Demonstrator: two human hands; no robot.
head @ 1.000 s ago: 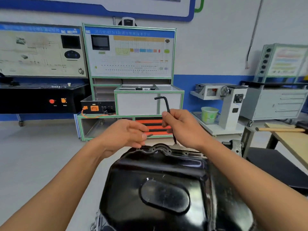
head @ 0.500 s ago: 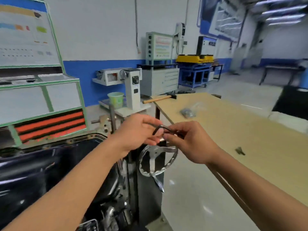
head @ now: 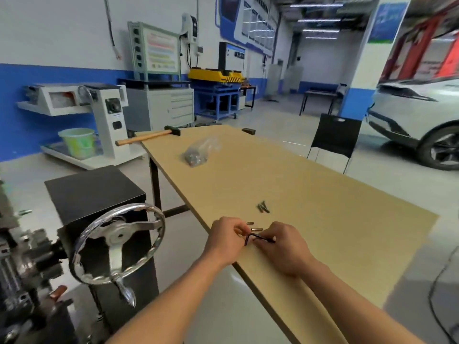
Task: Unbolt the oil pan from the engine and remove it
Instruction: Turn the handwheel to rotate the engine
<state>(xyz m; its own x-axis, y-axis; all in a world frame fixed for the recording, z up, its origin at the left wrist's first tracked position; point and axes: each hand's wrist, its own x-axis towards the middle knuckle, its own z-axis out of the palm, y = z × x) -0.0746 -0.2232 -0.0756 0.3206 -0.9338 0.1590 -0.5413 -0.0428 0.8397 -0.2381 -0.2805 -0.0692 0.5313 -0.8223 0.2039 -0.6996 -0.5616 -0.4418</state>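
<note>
At the far left, well off the long light wooden table [head: 323, 207], stands a chrome handwheel [head: 119, 235] mounted on a black box-shaped stand [head: 94, 189]. Beyond the table's far left corner sits a pale green plastic bucket [head: 77, 142]. A wooden-handled hammer with a black head [head: 149, 137] lies across the table's far end, its handle sticking out past the left edge. A crumpled clear plastic bag [head: 201, 151] lies on the table just this side of the hammer.

Your left hand [head: 224, 240] is over the table's near left edge. Its fingers are curled in, with the tips at the bend of the black L-shaped hex key [head: 260, 237]; what they pinch is too small to tell. Two short silver bolts [head: 257, 229] lie on the table just beyond the key, and a small cluster of dark bolts [head: 262, 207] lies a little farther in. Your right hand [head: 288, 249] is low over the table beside the left one, pinching the key's long shank between thumb and fingers.

Off the table's right side stand a black plastic chair [head: 335, 135] and, farther right, a white car [head: 417, 115]. You cannot tell from this view where the oil pan is.
</note>
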